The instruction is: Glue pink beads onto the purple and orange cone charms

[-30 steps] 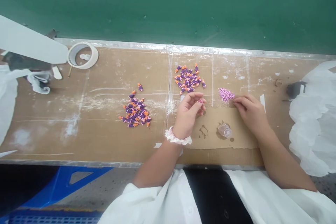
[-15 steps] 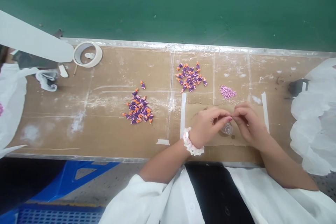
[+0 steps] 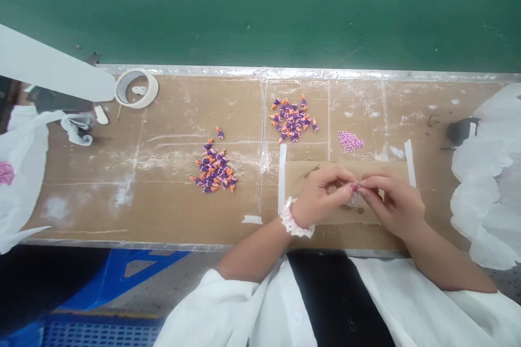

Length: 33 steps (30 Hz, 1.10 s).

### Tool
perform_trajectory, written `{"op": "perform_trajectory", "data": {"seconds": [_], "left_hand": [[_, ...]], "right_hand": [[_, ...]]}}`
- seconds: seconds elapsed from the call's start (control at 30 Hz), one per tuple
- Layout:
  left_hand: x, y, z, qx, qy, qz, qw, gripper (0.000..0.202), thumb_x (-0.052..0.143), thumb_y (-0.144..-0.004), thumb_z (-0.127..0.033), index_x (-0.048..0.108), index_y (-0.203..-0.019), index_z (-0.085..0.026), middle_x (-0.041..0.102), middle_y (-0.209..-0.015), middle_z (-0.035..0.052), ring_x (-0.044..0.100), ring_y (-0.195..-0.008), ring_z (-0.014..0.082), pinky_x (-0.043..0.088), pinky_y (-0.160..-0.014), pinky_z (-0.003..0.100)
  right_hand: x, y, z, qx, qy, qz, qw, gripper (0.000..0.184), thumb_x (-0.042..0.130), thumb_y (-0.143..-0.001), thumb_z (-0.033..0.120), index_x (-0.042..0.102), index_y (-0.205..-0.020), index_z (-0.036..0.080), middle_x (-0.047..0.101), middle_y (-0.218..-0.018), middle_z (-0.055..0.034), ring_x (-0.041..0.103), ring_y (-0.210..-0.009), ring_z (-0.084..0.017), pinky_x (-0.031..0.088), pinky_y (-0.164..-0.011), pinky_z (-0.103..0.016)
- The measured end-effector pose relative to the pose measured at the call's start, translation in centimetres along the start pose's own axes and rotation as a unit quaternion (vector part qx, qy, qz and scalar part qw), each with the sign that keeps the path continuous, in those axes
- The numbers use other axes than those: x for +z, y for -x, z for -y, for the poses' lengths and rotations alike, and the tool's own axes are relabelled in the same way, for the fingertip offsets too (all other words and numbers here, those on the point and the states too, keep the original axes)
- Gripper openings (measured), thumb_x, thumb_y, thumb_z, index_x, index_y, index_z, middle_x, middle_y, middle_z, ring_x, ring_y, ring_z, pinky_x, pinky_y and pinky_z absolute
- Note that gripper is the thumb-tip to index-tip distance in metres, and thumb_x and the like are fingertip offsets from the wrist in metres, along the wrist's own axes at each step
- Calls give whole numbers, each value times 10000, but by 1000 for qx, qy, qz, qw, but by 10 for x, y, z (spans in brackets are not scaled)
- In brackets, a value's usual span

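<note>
My left hand (image 3: 321,198) and my right hand (image 3: 393,200) meet fingertip to fingertip over a small clear cup (image 3: 352,199) on a cardboard sheet (image 3: 301,171). Both hands are pinched shut on something too small to make out. A little heap of pink beads (image 3: 350,141) lies just beyond the hands. Further back sits a pile of purple and orange pieces (image 3: 293,119). A second pile of the same pieces (image 3: 214,169) lies to the left of my left hand.
A roll of tape (image 3: 136,88) sits at the back left of the brown worktable (image 3: 142,190). White plastic bags lie at the left edge (image 3: 20,173) and the right edge (image 3: 488,184). A green wall (image 3: 260,5) backs the table. A blue crate (image 3: 97,303) stands below.
Both hands drew back from the piles toward me and came together over the clear cup. They now pinch at the same spot.
</note>
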<state>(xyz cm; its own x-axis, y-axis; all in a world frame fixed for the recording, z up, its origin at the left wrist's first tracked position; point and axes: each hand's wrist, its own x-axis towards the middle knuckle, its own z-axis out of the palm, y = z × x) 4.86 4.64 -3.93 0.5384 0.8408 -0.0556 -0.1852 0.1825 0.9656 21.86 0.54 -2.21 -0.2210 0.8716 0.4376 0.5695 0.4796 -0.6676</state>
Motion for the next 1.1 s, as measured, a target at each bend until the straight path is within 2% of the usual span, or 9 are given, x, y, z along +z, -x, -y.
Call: {"op": "perform_trajectory", "data": {"seconds": [0.13, 0.37, 0.5, 0.6, 0.7, 0.77, 0.83, 0.93, 1.1], "left_hand": [[4, 1, 6, 18, 21, -3, 1000, 142, 574, -844, -280, 626, -788, -161, 622, -702, 9, 585, -633, 95, 485, -604, 215], [8, 3, 12, 89, -82, -21, 992, 127, 559, -847, -253, 622, -775, -170, 622, -713, 4, 554, -647, 94, 471, -624, 228], [8, 3, 12, 152, -133, -8, 979, 135, 540, -875, -243, 618, -792, -169, 622, -703, 5, 580, -669, 100, 491, -660, 235], [2, 3, 10, 198, -202, -10, 959, 139, 555, -882, -264, 649, -826, -178, 654, -787, 34, 611, -747, 114, 507, -705, 237], [-11, 3, 5, 216, -262, -64, 938, 131, 580, -872, -270, 670, -848, -178, 648, -858, 56, 612, -780, 118, 507, -717, 242], [-22, 2, 2, 203, -258, -144, 933, 127, 570, -877, -261, 657, -836, -177, 632, -847, 48, 596, -769, 114, 495, -700, 243], [-31, 1, -1, 177, -222, -225, 932, 143, 551, -889, -272, 632, -816, -181, 617, -821, 39, 581, -772, 118, 483, -688, 249], [-38, -2, -2, 149, -165, -280, 934, 158, 543, -894, -299, 611, -806, -187, 601, -814, 42, 576, -809, 134, 476, -695, 265], [-38, -4, 1, 140, -152, -270, 940, 174, 551, -888, -319, 604, -786, -189, 588, -832, 49, 570, -837, 146, 471, -703, 281]], "right_hand": [[2, 2, 1, 3, -8, -13, 1000, 237, 600, -827, 40, 566, -982, 217, 627, -834, -29, 581, -666, -116, 462, -509, -220], [3, -2, 3, 2, -14, -14, 1000, 205, 569, -808, 33, 514, -876, 219, 541, -730, 4, 521, -616, -108, 374, -436, -203], [1, -6, 0, -1, -52, 18, 998, 202, 526, -810, 30, 468, -854, 218, 483, -712, 13, 495, -616, -109, 400, -489, -215], [-6, -8, -5, 8, -84, 55, 995, 173, 502, -826, 62, 440, -849, 222, 460, -708, 14, 481, -607, -118, 396, -500, -230], [-16, -9, -9, 19, -66, 149, 986, 141, 466, -853, 87, 417, -845, 219, 460, -720, 13, 472, -593, -111, 382, -510, -230], [-21, -9, -10, 12, 7, 252, 968, 130, 428, -869, 95, 400, -826, 213, 463, -724, 15, 448, -564, -100, 348, -497, -226], [-23, -7, -9, -9, 96, 319, 943, 142, 394, -881, 102, 378, -789, 209, 448, -709, 21, 410, -532, -94, 298, -476, -229], [-19, -3, -5, -48, 185, 332, 924, 174, 370, -890, 108, 350, -749, 208, 412, -682, 26, 350, -509, -95, 227, -458, -241], [-13, 0, 2, -78, 239, 338, 907, 145, 363, -916, 116, 395, -798, 194, 435, -711, 8, 409, -589, -117, 210, -477, -248]]}}
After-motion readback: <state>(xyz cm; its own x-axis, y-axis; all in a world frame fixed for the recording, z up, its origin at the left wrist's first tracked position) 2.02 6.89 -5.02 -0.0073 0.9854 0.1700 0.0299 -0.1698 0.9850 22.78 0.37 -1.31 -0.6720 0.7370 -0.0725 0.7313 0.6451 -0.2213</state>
